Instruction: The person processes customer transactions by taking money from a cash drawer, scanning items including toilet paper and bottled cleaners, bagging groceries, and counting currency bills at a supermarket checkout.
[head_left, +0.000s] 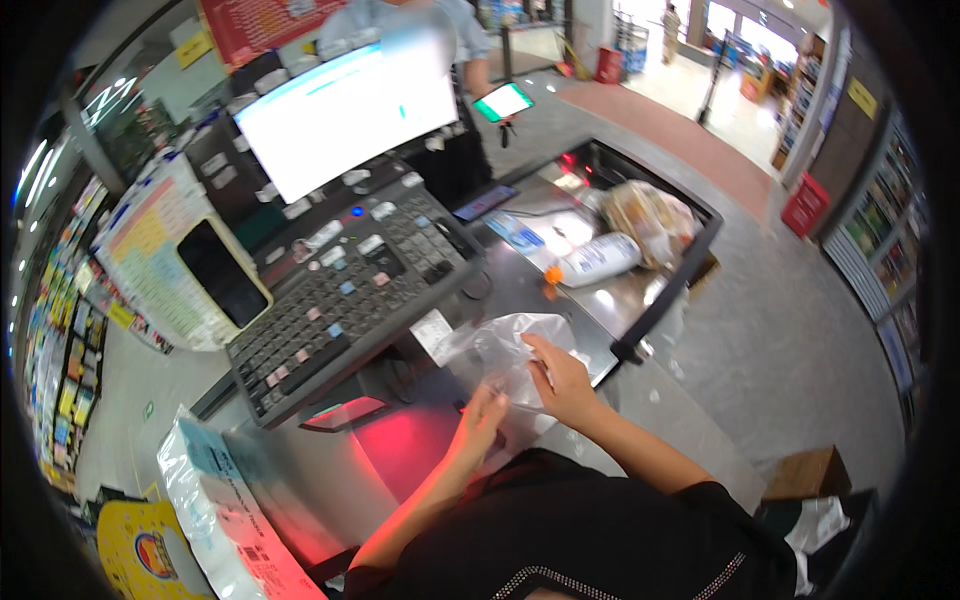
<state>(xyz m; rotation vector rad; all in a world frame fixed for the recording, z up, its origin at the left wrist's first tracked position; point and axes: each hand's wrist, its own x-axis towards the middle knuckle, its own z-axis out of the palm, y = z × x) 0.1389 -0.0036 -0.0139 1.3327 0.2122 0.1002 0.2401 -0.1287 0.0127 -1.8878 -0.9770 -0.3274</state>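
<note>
In front of my body, a thin clear plastic bag (502, 346) spreads loosely above the metal counter. The thumb and fingers of my left hand (478, 424) pinch its near left side. My right hand (564, 381) has its bent fingers on the bag's right side. Just beyond the bag, a white bottle with an orange cap (604, 259) lies on its side on the counter. A bulging plastic bag of goods (651, 217) rests behind it. A small paper slip (432, 335) sits at the clear bag's left.
Left of my hands stand a point-of-sale keyboard (352, 300) and a lit monitor (352, 112). A lit scanner (345, 414) glows red beneath. A bathroom tissue pack (232, 517) is at lower left. Across the counter, a person (474, 45) holds a phone (504, 102).
</note>
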